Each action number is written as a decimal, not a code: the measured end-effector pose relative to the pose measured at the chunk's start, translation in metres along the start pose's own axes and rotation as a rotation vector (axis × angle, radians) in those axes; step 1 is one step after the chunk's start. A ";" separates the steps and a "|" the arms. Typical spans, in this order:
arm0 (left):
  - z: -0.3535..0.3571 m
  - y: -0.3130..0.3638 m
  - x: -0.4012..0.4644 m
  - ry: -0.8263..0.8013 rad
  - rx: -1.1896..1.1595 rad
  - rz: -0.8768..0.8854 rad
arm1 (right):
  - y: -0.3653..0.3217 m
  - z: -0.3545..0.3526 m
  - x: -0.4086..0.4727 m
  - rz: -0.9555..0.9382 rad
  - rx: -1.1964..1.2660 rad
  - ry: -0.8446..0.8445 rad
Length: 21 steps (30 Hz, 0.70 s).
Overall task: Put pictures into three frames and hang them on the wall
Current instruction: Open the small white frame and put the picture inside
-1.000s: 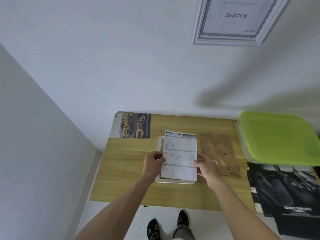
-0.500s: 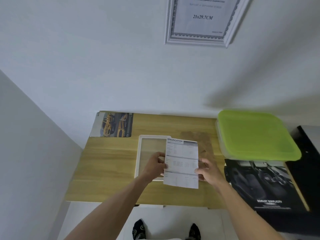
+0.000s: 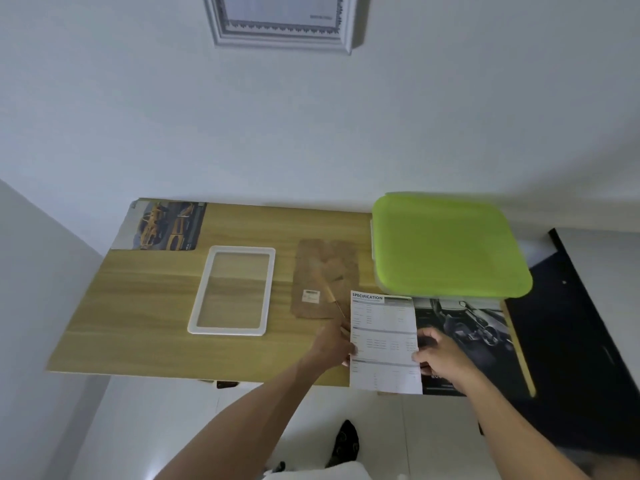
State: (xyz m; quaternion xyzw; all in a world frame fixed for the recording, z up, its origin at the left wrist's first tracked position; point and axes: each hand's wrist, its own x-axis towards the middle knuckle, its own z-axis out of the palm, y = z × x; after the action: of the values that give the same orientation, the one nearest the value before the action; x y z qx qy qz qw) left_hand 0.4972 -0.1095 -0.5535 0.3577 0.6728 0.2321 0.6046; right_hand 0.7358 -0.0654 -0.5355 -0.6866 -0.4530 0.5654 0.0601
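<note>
Paper is what you are holding: one white specification sheet (image 3: 384, 342), printed with a bold heading and rows of small table text, sitting at about four o'clock over the table (image 3: 145, 306) edge. Your left hand (image 3: 334, 348) is pinching its left edge, your right hand (image 3: 441, 358) its right edge. One empty white frame (image 3: 232, 291) is lying flat at nine o'clock from the sheet, one brown backing board (image 3: 323, 282) between them. One framed certificate (image 3: 280, 24) is hanging at twelve o'clock.
</note>
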 end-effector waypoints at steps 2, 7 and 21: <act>0.021 0.003 0.003 0.008 0.026 -0.017 | 0.012 -0.015 0.004 0.006 -0.036 0.008; 0.058 0.013 0.011 0.056 0.099 0.011 | 0.028 -0.042 0.011 -0.021 -0.152 0.082; 0.092 0.001 0.013 0.181 0.877 0.327 | 0.040 -0.037 0.016 -0.294 -0.855 0.267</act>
State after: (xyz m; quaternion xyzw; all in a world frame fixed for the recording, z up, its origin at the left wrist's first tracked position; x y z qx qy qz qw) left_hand 0.5875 -0.1101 -0.5765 0.6587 0.6921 0.0485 0.2911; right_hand 0.7878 -0.0611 -0.5577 -0.6449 -0.7261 0.2204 -0.0909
